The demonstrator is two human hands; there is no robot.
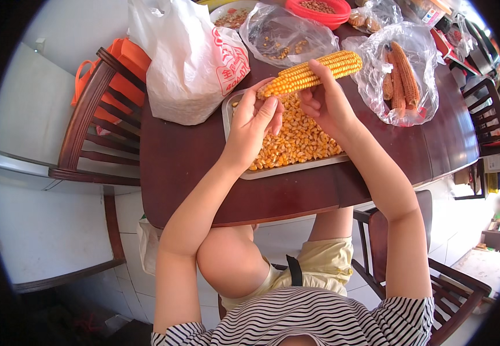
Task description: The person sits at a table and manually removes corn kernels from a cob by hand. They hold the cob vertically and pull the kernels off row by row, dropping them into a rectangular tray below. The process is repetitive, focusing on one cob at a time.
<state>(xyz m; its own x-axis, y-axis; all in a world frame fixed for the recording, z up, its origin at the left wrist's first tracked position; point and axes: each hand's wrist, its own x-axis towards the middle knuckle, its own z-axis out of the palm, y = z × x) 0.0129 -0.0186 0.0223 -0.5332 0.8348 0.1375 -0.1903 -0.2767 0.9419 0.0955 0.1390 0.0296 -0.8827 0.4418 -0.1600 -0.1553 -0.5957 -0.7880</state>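
An ear of dried yellow corn (319, 71) is held between both hands above a metal tray (295, 169). My left hand (256, 119) grips its left end, where the cob tip looks bare of kernels. The thumb of my right hand (328, 99) presses on the side of the ear, with the fingers curled below it. Loose corn kernels (299, 145) cover the tray beneath my hands. To the right, a clear plastic bag (373, 93) holds several stripped corncobs (404, 78).
A full white plastic bag (185, 65) stands left of the tray on the dark wooden table (181, 173). Behind the tray lie a clear bag (267, 28) with some kernels, a red plastic basket (338, 19) and a plate (215, 13). Wooden chairs (79, 125) flank the table.
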